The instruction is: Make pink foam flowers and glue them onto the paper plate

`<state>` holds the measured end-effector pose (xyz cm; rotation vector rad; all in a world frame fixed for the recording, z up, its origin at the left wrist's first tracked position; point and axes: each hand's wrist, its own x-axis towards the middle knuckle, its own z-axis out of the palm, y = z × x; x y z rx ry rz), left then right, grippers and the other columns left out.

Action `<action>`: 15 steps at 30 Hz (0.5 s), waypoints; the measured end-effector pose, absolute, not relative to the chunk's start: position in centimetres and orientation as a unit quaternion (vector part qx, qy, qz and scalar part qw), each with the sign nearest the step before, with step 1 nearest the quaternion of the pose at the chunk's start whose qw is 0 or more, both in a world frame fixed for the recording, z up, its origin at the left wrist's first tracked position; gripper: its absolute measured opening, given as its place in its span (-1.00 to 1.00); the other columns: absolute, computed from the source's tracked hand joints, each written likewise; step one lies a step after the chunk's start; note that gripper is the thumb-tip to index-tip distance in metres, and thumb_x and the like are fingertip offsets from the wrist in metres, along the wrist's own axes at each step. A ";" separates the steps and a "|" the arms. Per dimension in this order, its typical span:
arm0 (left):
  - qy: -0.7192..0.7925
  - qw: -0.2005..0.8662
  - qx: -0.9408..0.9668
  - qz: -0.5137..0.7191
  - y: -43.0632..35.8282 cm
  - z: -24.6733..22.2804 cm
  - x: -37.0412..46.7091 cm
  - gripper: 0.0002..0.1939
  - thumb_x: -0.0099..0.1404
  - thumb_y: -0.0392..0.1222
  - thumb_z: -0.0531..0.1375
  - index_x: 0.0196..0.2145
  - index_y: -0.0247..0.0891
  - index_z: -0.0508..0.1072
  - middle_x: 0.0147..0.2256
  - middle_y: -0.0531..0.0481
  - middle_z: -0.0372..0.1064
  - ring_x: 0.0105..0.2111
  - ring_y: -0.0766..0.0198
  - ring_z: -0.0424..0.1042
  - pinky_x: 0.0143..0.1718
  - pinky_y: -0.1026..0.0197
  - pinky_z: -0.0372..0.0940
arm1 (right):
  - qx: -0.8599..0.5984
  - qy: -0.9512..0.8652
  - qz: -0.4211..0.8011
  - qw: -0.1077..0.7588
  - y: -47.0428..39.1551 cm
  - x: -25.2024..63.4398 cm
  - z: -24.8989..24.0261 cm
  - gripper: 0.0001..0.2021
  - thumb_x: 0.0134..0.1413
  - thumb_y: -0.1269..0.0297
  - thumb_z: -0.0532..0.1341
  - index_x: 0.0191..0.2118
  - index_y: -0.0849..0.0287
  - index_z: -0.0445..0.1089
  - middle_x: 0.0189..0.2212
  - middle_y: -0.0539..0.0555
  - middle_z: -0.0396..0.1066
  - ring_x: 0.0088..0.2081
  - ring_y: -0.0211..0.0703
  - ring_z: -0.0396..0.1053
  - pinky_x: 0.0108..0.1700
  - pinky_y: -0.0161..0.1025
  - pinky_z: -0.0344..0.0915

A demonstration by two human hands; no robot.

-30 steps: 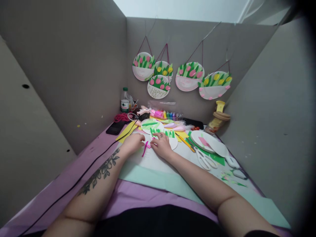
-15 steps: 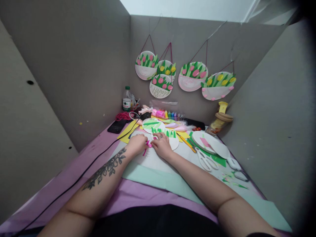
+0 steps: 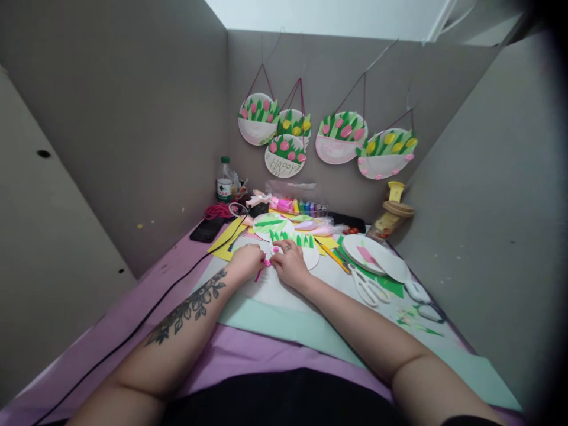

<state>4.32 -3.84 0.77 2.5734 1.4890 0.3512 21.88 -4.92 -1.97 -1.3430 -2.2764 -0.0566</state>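
My left hand (image 3: 246,261) is closed in a pinch on a magenta clay-like piece (image 3: 266,261), and a thin strip of the same colour hangs below the fingers. My right hand (image 3: 290,264) lies over the left part of a white paper plate (image 3: 312,258), gripping its left edge with bent fingers, its thumb close to the magenta piece. Green paper leaves (image 3: 305,240) stand along the plate's upper part. Between my right thumb and forefinger a small pink bit (image 3: 276,249) shows at the plate's edge. My fingers hide part of the plate.
White-handled scissors (image 3: 369,287), a yellow pencil (image 3: 333,257) and stacked paper plates (image 3: 355,251) lie at right. Behind are another leafed plate (image 3: 261,226) and colourful clay packs (image 3: 288,205). A black cable (image 3: 164,290) crosses at left, near a phone (image 3: 207,230). Decorated plates (image 3: 341,139) hang behind.
The view has shifted slightly. My right fingers have moved a little apart from the magenta piece, showing more of the pink bit on the plate's edge. My left hand keeps its pinch.
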 end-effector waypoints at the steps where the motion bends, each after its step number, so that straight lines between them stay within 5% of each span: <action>1: 0.494 0.076 0.858 0.119 -3.9 0.8 4.4 -0.78 0.19 -0.21 0.14 -0.37 -0.30 0.58 -0.31 -0.22 0.42 -0.21 0.01 0.40 -0.18 0.10 0.23 | -0.491 -0.835 -0.020 0.248 -4.9 21.8 -2.0 -0.82 0.10 0.39 0.19 -0.38 0.08 0.56 0.08 0.09 0.34 0.14 0.15 0.08 0.05 0.08 0.07; 15: 0.487 0.106 0.858 0.128 -3.4 0.5 4.2 -0.75 0.20 -0.21 0.12 -0.34 -0.24 0.61 -0.31 -0.23 0.44 -0.26 -0.01 0.42 -0.18 0.06 0.25 | -0.491 -0.829 -0.020 0.267 -4.8 22.0 -2.3 -0.86 0.09 0.29 0.24 -0.29 0.03 0.58 0.05 0.09 0.37 0.13 0.14 0.11 0.07 0.10 0.09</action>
